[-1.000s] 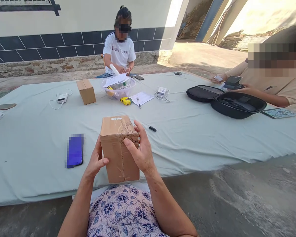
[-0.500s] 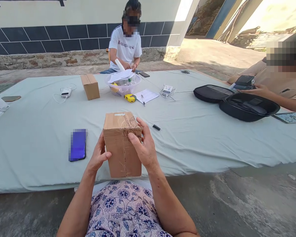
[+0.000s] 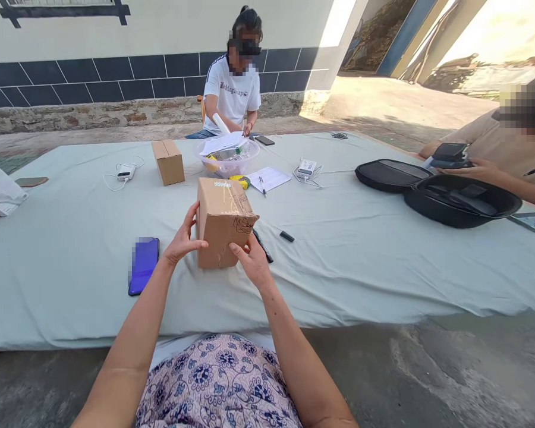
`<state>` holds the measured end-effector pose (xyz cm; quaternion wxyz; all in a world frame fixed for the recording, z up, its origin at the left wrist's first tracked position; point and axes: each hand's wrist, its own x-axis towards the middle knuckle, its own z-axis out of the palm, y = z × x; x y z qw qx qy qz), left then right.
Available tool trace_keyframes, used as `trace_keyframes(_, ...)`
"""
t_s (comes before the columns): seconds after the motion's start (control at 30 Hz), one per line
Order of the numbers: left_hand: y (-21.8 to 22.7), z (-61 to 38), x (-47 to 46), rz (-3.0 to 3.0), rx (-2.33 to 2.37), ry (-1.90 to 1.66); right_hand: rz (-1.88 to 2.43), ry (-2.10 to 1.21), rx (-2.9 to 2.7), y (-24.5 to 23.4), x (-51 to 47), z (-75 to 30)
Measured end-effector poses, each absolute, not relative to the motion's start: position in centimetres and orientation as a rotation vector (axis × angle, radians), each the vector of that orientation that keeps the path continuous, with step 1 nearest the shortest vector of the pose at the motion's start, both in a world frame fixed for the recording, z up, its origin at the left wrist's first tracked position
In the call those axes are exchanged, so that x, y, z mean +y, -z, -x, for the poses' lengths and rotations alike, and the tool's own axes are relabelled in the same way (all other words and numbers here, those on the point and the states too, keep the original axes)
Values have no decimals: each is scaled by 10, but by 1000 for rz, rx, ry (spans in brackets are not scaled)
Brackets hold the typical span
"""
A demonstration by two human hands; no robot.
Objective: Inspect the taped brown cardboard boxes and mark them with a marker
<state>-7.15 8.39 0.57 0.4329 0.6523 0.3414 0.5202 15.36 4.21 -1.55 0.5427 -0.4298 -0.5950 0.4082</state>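
I hold a taped brown cardboard box [image 3: 220,220] with both hands over the pale green cloth [image 3: 339,267] of the table. My left hand [image 3: 183,239] grips its left side, thumb on the front face. My right hand [image 3: 251,261] holds the lower right corner from below. A black marker [image 3: 263,245] lies on the cloth just behind my right hand. A blue phone [image 3: 143,265] lies flat to the left of my left hand.
A second small box [image 3: 168,161], a clear bowl of items [image 3: 227,157], a yellow tape measure [image 3: 241,180], paper with a pen [image 3: 270,178], a marker cap [image 3: 287,236] and an open black case [image 3: 437,189] sit farther back. One person sits across, another at the right.
I have moved the box forward, away from my body and out over the cloth. My right hand slid from the box's upper right side down to its lower corner.
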Motion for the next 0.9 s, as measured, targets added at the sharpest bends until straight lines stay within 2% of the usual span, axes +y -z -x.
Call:
trace_keyframes(0.17,6,67,93,-1470,878,-1274,999,-861,-1438,29,68,-147)
trace_keyframes(0.47,16,66,52,-1444,1065,-1307,1073,-881,-1363,39,67,-153)
trace_keyframes(0.53,16,77,34,-1432,1292,-1409,1115,-870,-1290,47,62,-161)
trace_keyframes(0.6,13,96,13,-1401,1725,-1469,1183,-837,-1146,54,56,-172)
trace_keyframes(0.67,10,120,-6,-1260,2325,-1317,1221,-828,-1070,59,51,-180)
trace_keyframes(0.7,9,133,-14,-1169,2471,-1244,1232,-828,-1043,61,48,-182)
trace_keyframes(0.9,11,172,-24,-992,2759,-855,1223,-883,-998,63,40,-174)
